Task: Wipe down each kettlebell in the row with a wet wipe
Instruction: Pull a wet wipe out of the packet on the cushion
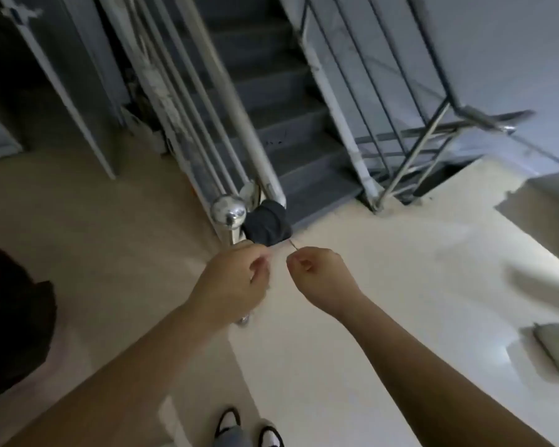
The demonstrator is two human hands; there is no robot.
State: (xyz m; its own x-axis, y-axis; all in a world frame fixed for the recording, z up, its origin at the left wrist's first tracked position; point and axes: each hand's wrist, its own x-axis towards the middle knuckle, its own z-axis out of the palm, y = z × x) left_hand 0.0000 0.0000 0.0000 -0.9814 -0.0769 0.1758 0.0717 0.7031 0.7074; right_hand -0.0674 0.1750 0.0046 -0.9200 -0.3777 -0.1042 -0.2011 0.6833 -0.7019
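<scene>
A: Two bare hands meet in the middle, over the pale glossy floor (384,317) at the top of a dark grey staircase (291,130). The left hand (236,282) has its fingers curled in, thumb against fingertips; the right hand (317,272) is curled the same way and pinches a thin, thread-like strand (293,245).

B: Which way does the strand run?

A: Its long axis slants up and to the left from the right fingertips, toward a black cloth bundle (267,227) draped at the foot of the chrome stair rail (239,101). Whether the left hand holds anything, I cannot tell; it is blurred.

B: Kettlebells, a wipe, any writing?

A: Neither shows here, and nothing is legible. Beside the cloth stands a shiny ball-topped newel post (229,209). Black-and-white shoes (228,421) show at the bottom edge.
</scene>
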